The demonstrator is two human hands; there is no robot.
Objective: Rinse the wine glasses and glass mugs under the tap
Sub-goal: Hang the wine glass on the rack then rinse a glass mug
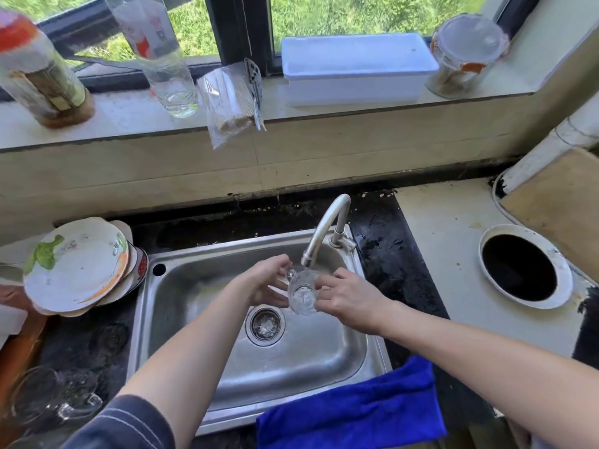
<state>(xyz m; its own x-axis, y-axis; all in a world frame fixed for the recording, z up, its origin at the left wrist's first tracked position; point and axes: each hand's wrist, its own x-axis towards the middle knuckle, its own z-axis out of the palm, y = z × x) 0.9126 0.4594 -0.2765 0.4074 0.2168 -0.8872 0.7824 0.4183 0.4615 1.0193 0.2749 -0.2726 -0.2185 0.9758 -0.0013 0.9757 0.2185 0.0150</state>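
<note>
A small clear glass mug (302,294) is held over the steel sink (181,286), directly under the spout of the curved tap (327,228). My left hand (267,280) grips the mug's handle side, fingers curled round it. My right hand (348,298) holds the mug's right wall with curled fingers. Water seems to run into the mug. More clear glassware, a wine glass (30,393) and a glass mug (81,400), lies on the dark counter at the lower left.
Stacked plates (77,264) sit left of the sink. A blue cloth (353,413) drapes over the sink's front right corner. A round hole (518,267) opens in the right counter. The windowsill holds a tall glass (171,82), a white box (353,69) and jars.
</note>
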